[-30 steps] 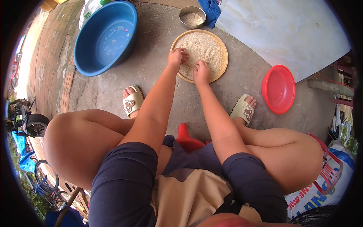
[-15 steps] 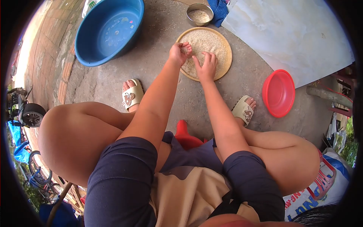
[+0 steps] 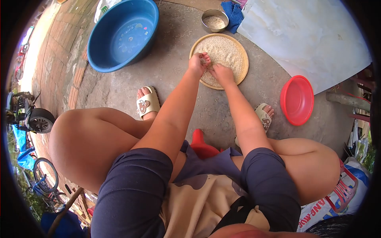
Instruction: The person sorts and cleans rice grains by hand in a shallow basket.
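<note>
A round, yellowish tray (image 3: 246, 65) holds a spread layer of pale grains (image 3: 224, 49) that look like rice. My left hand (image 3: 197, 63) is over the tray's left side, palm turned up and fingers curled around a small heap of grains. Close beside it, my right hand (image 3: 223, 74) has its fingers drawn together and pointing at the left palm. Whatever its fingertips pinch is too small to make out. Behind the tray stands a metal bowl (image 3: 214, 22) with more grains inside.
A large blue basin (image 3: 123, 39) stands at the upper left, and a red plastic basin (image 3: 297, 101) at the right. A blue cloth (image 3: 233, 16) lies by the metal bowl. A pale marbled sheet (image 3: 309, 39) covers the upper right. My sandalled feet flank the tray on concrete.
My right hand has gone from spread fingers above the grains to closed fingers beside my left palm. My left hand stays cupped. The whole view has shifted slightly.
</note>
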The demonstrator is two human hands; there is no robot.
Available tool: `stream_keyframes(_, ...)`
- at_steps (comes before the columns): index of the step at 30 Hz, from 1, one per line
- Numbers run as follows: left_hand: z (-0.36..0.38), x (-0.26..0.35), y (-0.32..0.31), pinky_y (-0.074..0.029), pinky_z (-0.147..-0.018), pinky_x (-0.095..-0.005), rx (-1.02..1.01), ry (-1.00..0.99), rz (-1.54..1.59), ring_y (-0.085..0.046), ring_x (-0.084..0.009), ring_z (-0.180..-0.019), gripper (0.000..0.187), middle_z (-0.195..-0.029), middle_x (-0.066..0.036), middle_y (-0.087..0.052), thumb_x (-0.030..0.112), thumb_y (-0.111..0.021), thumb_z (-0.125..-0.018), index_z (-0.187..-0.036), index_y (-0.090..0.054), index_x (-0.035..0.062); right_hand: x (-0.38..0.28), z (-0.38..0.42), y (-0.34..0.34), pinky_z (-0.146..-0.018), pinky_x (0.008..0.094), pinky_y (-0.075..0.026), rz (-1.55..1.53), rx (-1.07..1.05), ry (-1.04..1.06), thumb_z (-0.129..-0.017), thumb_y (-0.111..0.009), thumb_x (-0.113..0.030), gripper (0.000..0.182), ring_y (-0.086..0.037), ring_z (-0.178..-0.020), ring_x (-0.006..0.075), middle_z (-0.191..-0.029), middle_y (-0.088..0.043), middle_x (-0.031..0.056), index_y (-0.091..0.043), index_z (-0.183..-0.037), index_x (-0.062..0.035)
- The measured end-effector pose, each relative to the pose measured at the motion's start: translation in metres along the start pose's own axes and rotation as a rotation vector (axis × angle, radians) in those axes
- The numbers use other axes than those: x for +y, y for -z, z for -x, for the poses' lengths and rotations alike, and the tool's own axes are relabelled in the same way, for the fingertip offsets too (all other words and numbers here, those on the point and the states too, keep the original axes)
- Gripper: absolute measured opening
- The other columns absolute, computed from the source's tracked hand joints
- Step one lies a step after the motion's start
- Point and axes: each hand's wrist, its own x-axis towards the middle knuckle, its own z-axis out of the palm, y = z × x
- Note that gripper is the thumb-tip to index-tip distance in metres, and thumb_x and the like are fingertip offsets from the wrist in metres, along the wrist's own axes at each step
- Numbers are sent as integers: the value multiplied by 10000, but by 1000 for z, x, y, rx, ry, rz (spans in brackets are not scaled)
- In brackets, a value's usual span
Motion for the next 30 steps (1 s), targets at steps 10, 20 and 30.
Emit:
stream_keyframes(10, 4, 5, 3, -481, -665, -379, -31, 36, -45, -549, -202, -753, 264, -834, -88, -576, 216, -391, -923, -955, -561, 16, -52, -49, 30, -579, 366, -465, -833, 160, -577, -913, -508, -379, 466, -608, -574, 213, -577, -594, 133, -639, -681, 4)
stream_keyframes(20, -12, 32, 9, -519, -632, -347, -19, 120, 40, -560, -201, -698, 273, -813, -114, -593, 191, -381, -936, -890, -560, -10, -61, -48, 19, -812, 409, -447, -394, 491, -270, -878, -560, -319, 277, -557, -916, 310, -983, -583, 115, -582, -1017, -81)
stream_keyframes(30, -13, 21, 34, -315, -433, -219, 95, 171, -3, -381, -113, -502, 240, -624, -12, -453, 209, -390, -919, -728, -470, 89, -23, -13, -21, -761, 407, -447, 20, 137, -116, -838, -609, -281, 209, -549, -880, 271, -896, -556, 84, -542, -907, -95)
